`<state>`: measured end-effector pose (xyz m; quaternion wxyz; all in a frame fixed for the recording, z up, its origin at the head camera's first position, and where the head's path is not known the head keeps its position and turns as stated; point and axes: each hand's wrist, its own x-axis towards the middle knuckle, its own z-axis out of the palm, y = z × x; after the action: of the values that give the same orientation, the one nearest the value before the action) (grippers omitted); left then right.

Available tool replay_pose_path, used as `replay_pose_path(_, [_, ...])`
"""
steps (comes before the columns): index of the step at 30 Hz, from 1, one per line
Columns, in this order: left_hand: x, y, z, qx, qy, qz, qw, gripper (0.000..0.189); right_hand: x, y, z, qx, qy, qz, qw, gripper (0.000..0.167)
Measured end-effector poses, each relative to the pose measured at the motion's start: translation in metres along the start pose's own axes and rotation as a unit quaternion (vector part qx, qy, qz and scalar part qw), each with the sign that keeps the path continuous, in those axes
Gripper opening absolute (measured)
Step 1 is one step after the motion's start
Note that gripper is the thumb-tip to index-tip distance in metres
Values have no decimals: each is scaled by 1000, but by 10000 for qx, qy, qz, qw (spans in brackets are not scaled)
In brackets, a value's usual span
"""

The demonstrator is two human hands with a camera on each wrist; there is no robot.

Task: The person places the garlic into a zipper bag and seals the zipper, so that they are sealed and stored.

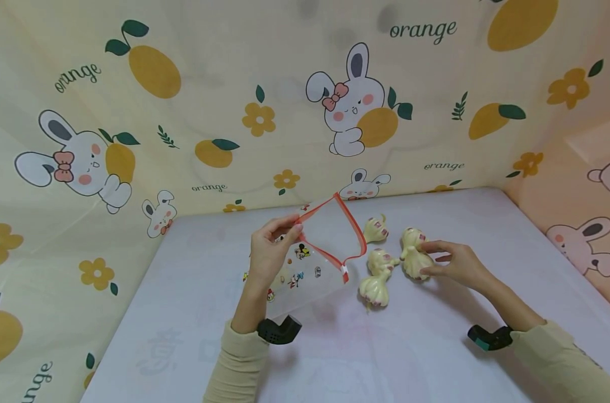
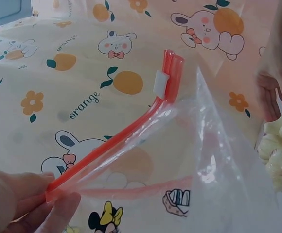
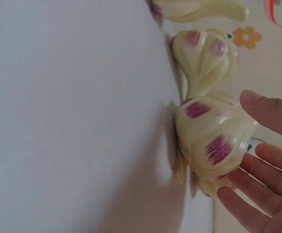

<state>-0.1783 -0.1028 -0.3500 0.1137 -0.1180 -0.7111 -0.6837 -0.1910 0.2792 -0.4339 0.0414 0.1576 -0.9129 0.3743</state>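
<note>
My left hand (image 1: 270, 252) pinches the red zip edge of a clear plastic zip bag (image 1: 305, 288) printed with cartoon figures. The bag's mouth gapes toward the right, and a white slider (image 2: 161, 84) sits at the far end of the zip. To the right, my right hand (image 1: 461, 265) is at a pale garlic bulb (image 1: 417, 264), thumb and fingers spread apart around its side. In the right wrist view purple streaks mark this garlic bulb (image 3: 214, 131), and the fingertips are right at its surface.
Another garlic bulb (image 1: 413, 237) lies just behind the one at my right hand. More garlic bulbs (image 1: 374, 291) lie between the bag and that hand, with one (image 1: 375, 229) farther back. A patterned cloth (image 1: 284, 112) hangs behind the white table (image 1: 335, 364).
</note>
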Motion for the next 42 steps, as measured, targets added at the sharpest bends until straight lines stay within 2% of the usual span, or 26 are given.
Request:
replay_pose_path(5, [0,-2,-1,84,-33,-3,10000,26,0,4,2,57,-16,47,10000,55])
replay_pose_path(11, [0,-3,-1,138,-70,-6,9999,27,1,7,5,-236,-70,156,9996,61])
replay_pose_path(17, [0,-3,-1,154,-81,-17,9998,26,1,9,12,-596,27,-255,9979,64])
replay_pose_path(21, [0,-3,-1,169,-74,-45,9998,26,1,11,14,-578,30,-400,9975,63])
replay_pose_path(36, [0,-2,-1,95,-67,-38,9999,26,-2,9,15,-333,-225,66,9992,68])
replay_pose_path(42, [0,-3,-1,62,-49,-54,10000,26,-3,11,16,-355,-239,109,9990,68])
